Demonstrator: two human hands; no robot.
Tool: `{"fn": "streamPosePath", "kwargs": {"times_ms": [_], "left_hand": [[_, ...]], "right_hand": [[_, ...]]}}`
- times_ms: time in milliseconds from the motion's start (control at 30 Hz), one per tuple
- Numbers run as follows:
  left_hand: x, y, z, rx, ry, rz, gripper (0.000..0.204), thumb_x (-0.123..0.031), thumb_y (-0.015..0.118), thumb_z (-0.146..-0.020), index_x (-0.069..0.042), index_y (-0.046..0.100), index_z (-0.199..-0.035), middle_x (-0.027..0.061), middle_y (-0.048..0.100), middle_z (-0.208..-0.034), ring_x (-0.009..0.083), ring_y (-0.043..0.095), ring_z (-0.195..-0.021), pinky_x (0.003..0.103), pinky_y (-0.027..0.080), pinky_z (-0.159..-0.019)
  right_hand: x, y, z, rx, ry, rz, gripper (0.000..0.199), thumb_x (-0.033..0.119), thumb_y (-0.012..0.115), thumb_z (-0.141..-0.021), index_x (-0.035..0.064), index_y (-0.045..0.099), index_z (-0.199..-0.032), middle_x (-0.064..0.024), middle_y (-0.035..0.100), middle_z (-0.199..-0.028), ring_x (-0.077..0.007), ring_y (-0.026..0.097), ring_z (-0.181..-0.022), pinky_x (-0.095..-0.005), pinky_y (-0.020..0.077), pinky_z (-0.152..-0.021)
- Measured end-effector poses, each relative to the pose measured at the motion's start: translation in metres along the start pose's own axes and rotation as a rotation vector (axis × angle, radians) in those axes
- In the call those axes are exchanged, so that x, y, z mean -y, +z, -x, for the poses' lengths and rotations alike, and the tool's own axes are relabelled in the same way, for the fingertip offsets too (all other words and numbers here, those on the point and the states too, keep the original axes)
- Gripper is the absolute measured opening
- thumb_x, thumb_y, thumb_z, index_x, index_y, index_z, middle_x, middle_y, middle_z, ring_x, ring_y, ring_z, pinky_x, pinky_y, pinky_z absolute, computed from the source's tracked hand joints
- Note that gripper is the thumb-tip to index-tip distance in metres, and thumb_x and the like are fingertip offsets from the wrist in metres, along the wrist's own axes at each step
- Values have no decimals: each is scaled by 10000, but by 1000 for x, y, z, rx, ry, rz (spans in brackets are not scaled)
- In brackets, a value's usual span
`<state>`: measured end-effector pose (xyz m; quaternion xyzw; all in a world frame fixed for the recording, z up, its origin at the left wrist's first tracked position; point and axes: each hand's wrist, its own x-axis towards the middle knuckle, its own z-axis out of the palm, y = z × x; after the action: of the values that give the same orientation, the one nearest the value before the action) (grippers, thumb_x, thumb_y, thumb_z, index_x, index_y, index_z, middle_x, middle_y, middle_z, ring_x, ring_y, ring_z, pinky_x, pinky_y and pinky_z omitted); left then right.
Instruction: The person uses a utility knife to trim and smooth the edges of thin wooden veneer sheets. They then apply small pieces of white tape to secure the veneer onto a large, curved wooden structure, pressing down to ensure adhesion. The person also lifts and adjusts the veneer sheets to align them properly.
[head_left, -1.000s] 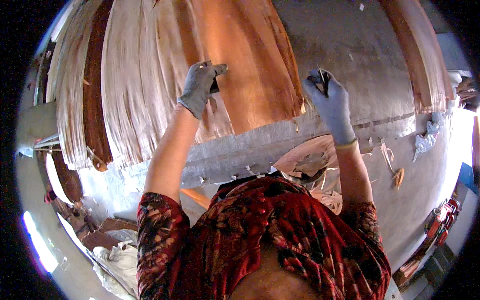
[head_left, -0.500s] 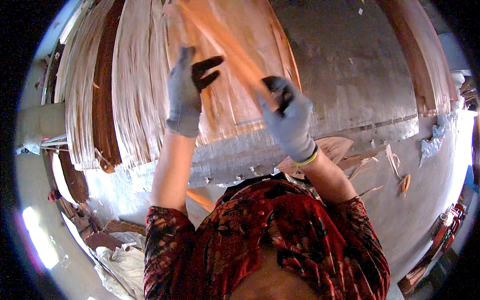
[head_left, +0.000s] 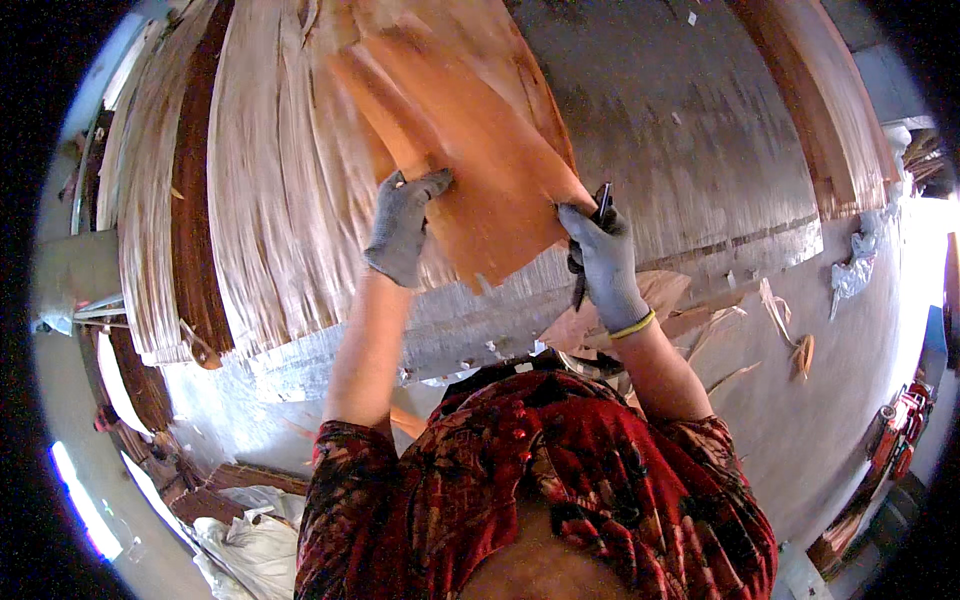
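Observation:
I hold an orange-brown veneer sheet (head_left: 470,150) up over a grey worktable (head_left: 690,130), its lower corner hanging near the table's front edge. My left hand (head_left: 402,225), in a grey glove, grips the sheet's left edge. My right hand (head_left: 603,262), also gloved with a yellow cuff band, pinches the sheet's right edge and carries a small dark tool (head_left: 600,200) between its fingers. Under the sheet lies a stack of pale, streaky veneer (head_left: 270,190).
More veneer stacks (head_left: 150,200) lie at the left and a reddish stack (head_left: 830,110) at the far right. Torn veneer scraps (head_left: 770,310) litter the floor beside the table. Crumpled white bags (head_left: 250,540) sit at lower left, a red object (head_left: 895,440) at right.
The sheet lay flat on the stack a second ago; both hands have lifted it off, turned it and brought it nearer to me.

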<state>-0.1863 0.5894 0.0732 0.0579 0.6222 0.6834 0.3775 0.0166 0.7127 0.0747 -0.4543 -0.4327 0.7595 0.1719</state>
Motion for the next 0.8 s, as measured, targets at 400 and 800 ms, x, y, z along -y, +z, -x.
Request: {"fn": "streamPosePath", "kwargs": {"times_ms": [400,800], "left_hand": [[-7,23,-35,-32,156,-435,255,-76,673,-745,31,645,-975,78,664,-876,153,609,-761,284,479,-700],[-6,21,-48,-39,27,-607,274,-90,715,-722,32,650,-959,97,665,-830,180,625,-711,291,484,-656]], "right_hand": [[19,-44,-30,68,-84,625,183,207,579,-823,42,655,-844,-16,600,-611,-100,509,-484,-286,398,-438],[27,-76,-26,-20,-114,268,169,220,590,-866,84,669,-928,-6,638,-698,-48,452,-470,-215,341,-410]]}}
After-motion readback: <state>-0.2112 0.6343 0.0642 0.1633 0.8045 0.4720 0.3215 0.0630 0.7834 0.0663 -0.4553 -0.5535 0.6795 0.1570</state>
